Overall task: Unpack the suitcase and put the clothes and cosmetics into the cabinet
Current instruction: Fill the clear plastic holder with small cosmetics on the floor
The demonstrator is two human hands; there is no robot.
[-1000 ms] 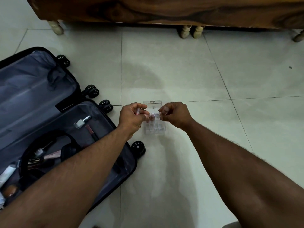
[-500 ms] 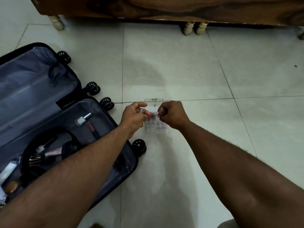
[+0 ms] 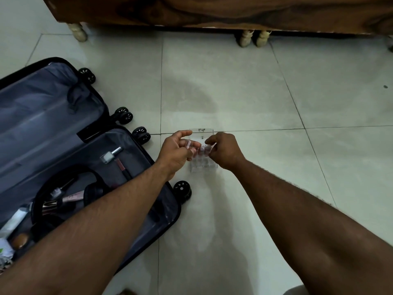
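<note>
A clear plastic organiser (image 3: 203, 165) with small compartments stands on the tiled floor. Over it my left hand (image 3: 176, 152) pinches a small clear tube with a pink end (image 3: 189, 145). My right hand (image 3: 223, 151) pinches another small clear pinkish item (image 3: 209, 148) right beside it, above the organiser. The black suitcase (image 3: 63, 128) lies open at the left. Its lower half holds a nail polish bottle (image 3: 109, 156), a lip pencil (image 3: 123, 168), black headphones (image 3: 91, 191), brushes (image 3: 61, 201) and a white tube (image 3: 13, 222).
A dark wooden cabinet (image 3: 212, 11) on pale turned legs (image 3: 244, 39) runs along the top of the view. The suitcase's wheels (image 3: 181, 188) stick out close to my left forearm. Pale floor tiles (image 3: 319, 103) stretch to the right.
Both hands stay over the organiser, fingertips working the small clear items together. The view has shifted slightly, and my hands sit a touch lower over the compartments.
</note>
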